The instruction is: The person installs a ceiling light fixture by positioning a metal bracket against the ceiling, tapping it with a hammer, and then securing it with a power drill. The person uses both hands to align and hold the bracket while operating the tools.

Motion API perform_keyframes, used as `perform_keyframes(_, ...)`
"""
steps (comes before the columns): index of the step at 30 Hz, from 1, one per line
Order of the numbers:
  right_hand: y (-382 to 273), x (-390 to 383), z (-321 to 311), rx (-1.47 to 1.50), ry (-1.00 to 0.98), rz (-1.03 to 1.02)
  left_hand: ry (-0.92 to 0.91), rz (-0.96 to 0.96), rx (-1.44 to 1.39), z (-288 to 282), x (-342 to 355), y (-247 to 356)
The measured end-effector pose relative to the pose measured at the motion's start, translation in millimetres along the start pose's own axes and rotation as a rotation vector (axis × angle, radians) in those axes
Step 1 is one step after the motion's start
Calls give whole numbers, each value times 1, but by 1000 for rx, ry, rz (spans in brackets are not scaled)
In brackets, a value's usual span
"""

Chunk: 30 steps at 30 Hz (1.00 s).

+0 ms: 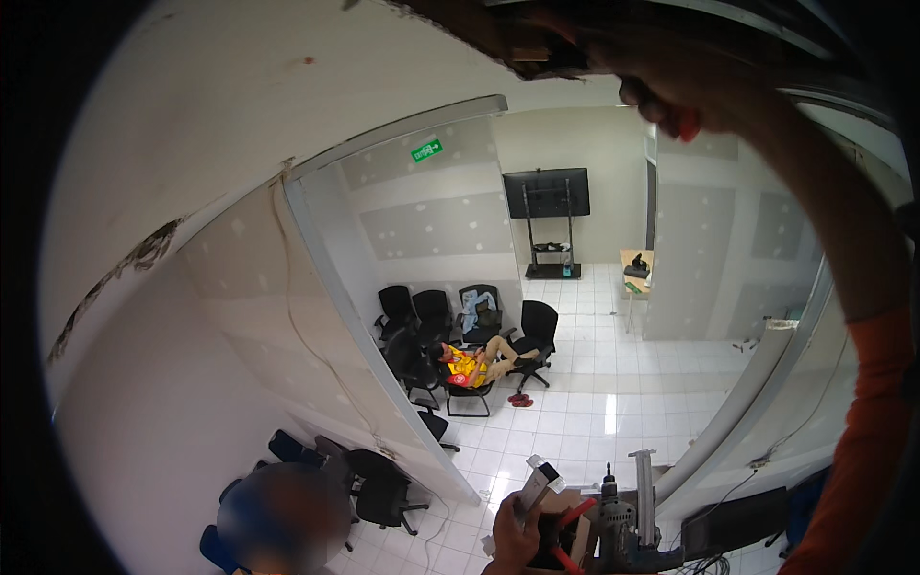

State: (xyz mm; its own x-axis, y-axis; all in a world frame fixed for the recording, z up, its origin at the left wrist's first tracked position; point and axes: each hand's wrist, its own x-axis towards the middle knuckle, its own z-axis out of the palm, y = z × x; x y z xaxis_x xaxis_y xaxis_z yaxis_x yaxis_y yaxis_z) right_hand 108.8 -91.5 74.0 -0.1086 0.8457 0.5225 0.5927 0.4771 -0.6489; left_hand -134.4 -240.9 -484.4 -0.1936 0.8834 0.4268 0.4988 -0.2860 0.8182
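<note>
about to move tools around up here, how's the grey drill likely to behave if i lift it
The grey drill will probably feel heavy for its size, given the bulky body. It looks rigid, so it should lift without flexing. Its thin bit juts past the chuck and could snag on something, perhaps the red handle close by.

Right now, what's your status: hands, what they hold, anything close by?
Left hand holding pale piece. Right hand up at ceiling opening, gripping something red. Drill close by left hand, red handles between.

bright glare on white floor tiles [575, 393], black curved edges
</note>
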Motion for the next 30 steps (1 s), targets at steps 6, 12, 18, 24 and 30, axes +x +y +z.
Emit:
perform_keyframes(6, 56, 4, 39, 724, -208, 17, -37, -90, 65, -2, 0, 8)
perform_keyframes(12, 20, -10, 40, 740, -65, 89, 48, 84, 16, 1, -6, 13)
perform_keyframes(18, 33, -11, 71, 15, 184, -172, 34, -5, 64, 1, -5, 10)
perform_keyframes(24, 28, -17, 127, 596, 190, -89, 43, 42, -14, -2, -2, 19)
perform_keyframes(30, 37, -14, 115, 754, 133, -101, 23, 101, 45, -6, 0, 25)
